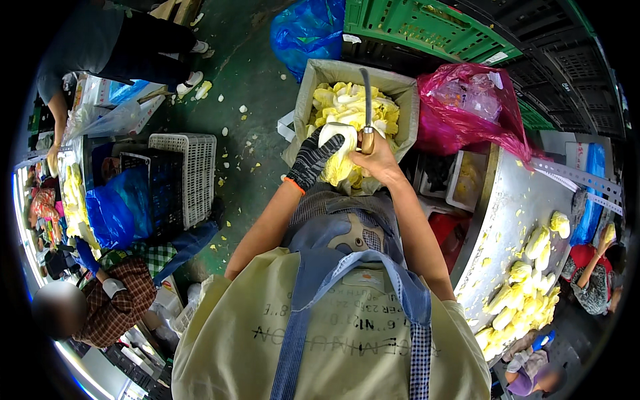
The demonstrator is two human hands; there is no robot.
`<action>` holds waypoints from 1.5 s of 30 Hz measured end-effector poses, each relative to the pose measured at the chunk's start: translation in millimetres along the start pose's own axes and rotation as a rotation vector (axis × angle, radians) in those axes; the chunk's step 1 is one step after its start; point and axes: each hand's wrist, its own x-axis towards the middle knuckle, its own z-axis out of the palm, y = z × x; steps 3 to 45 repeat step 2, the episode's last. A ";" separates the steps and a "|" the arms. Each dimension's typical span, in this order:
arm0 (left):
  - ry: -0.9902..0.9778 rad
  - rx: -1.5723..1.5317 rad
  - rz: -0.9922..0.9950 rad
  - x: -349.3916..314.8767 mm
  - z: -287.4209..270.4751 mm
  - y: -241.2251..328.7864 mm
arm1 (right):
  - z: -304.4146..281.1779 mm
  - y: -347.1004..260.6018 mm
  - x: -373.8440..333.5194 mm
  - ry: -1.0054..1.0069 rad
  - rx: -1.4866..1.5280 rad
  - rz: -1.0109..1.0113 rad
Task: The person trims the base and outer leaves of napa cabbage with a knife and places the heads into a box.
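My left hand, in a dark striped knit glove with an orange cuff, is closed round a pale yellow napa cabbage. The cabbage's whitish end points away from me. My bare right hand grips the wooden handle of a knife, whose narrow blade stands up and hooks slightly at the tip. Handle and right fingers are right beside the cabbage; whether they touch it I cannot tell. Under and beyond both hands, a lined box holds a heap of loose yellow cabbage leaves.
On the right, a metal table carries piled napa cabbages. A pink plastic bag adjoins the box; green crates and a blue bag lie beyond. A white crate stands left. Co-workers are at both sides; scraps dot the floor.
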 end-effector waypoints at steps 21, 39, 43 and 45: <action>-0.030 0.029 -0.001 -1.4 -1.1 -1.8 | -1.2 5.1 -0.9 0.001 0.000 0.016; -0.030 0.029 -0.001 -1.4 -1.1 -1.8 | -1.2 5.1 -0.9 0.001 0.000 0.016; -0.030 0.029 -0.001 -1.4 -1.1 -1.8 | -1.2 5.1 -0.9 0.001 0.000 0.016; -0.030 0.029 -0.001 -1.4 -1.1 -1.8 | -1.2 5.1 -0.9 0.001 0.000 0.016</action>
